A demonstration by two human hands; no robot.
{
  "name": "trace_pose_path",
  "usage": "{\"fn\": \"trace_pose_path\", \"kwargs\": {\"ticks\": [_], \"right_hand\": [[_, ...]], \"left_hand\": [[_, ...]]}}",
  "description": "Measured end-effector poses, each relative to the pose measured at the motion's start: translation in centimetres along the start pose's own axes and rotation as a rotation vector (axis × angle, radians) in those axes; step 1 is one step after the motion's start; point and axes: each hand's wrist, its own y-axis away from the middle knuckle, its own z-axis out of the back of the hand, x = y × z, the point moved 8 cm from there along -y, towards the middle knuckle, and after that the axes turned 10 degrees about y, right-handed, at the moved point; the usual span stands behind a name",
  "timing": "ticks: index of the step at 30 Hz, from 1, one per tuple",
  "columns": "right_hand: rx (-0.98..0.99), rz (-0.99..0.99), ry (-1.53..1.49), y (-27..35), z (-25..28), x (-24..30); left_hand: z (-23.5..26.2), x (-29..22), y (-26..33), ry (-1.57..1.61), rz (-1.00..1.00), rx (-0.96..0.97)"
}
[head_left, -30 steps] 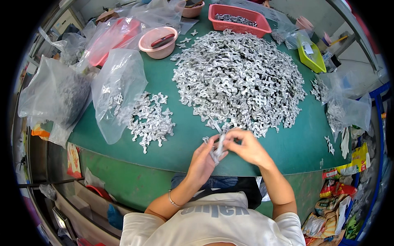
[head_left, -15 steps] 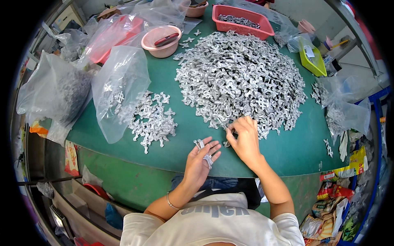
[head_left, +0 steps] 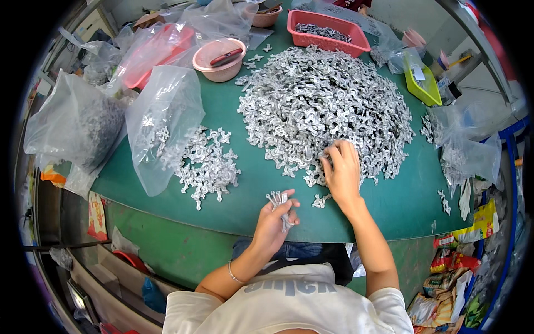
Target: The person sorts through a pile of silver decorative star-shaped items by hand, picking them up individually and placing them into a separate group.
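Note:
My left hand [head_left: 272,220] is closed around a few small silvery metal castings [head_left: 283,207], held palm up over the near part of the green table. My right hand [head_left: 344,171] reaches into the near edge of a big heap of the same metal castings [head_left: 328,106]. Its thumb and fingers are bent together at the heap; what they pinch, if anything, cannot be made out. Between the two hands, a loose pair of castings [head_left: 321,201] lies on the table. A smaller spread of castings [head_left: 208,167] lies to the left, partly inside a clear plastic bag [head_left: 167,111].
Behind the heap stands a red basket [head_left: 328,43] of metal parts. A pink bowl [head_left: 218,71] with a red-handled tool sits back left, a yellow-green basket [head_left: 423,86] at right. Filled plastic bags [head_left: 83,122] crowd the left; a white glove [head_left: 465,199] lies near the right edge.
My right hand has moved up and slightly right, further into the heap. Castings show on the table where it was. My left hand has turned slightly, with its parts more upright.

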Motion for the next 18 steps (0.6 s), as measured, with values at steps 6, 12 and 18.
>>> {"fn": "trace_pose_path", "kwargs": {"ticks": [6, 12, 18], "right_hand": [[0.194, -0.407, -0.411, 2.3, 1.0, -3.2], [-0.052, -0.17, 0.094, 0.3, 3.4, -2.1], [0.059, -0.149, 0.388, -1.4, -0.8, -1.0]], "left_hand": [[-0.1, -0.2, 0.2, -0.084, -0.042, 0.01], [0.0, 0.0, 0.0, -0.043, 0.005, -0.013], [-0.6, 0.2, 0.5, -0.018, 0.076, 0.046]]}}
